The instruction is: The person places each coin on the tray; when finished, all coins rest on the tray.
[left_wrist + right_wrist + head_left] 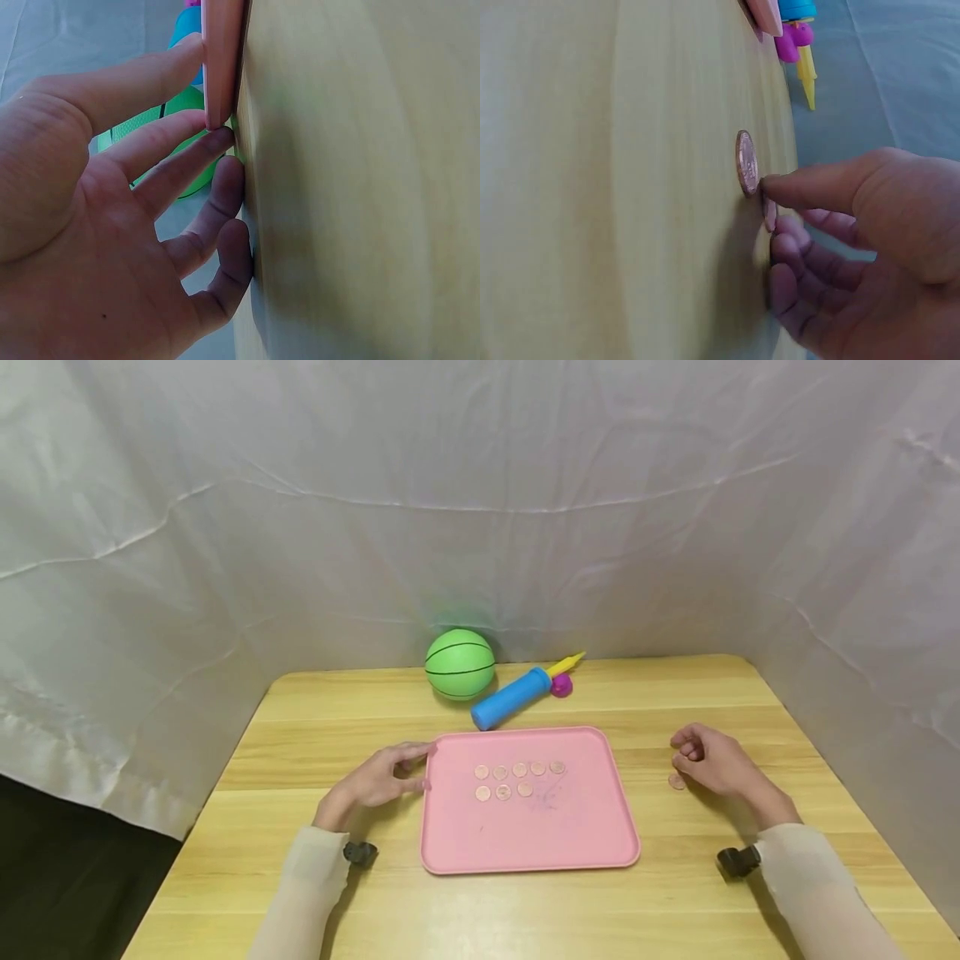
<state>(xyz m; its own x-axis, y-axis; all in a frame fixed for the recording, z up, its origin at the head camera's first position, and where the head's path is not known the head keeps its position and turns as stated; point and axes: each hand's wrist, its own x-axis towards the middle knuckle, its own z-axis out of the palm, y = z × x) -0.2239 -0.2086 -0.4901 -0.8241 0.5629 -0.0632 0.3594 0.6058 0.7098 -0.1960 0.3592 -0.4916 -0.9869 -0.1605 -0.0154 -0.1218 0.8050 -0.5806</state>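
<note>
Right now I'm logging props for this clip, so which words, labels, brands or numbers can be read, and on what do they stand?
None can be read.
Coins on the pink tray: faces too small.
Coin at the right hand: relief blurred.
Green ball: only black lines.
Blue pump: no label in view.

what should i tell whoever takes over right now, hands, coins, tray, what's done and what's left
Left hand: fingers straight, touching the left edge of the pink tray.
Right hand: curled, thumb tip touching the loose coin on the wooden table, right of the tray; not lifted.
Done: eight coins lie in two rows on the tray, five behind, three in front.
Left: the loose coin is still off the tray.
Green ball and blue pump sit behind the tray, untouched.
</note>
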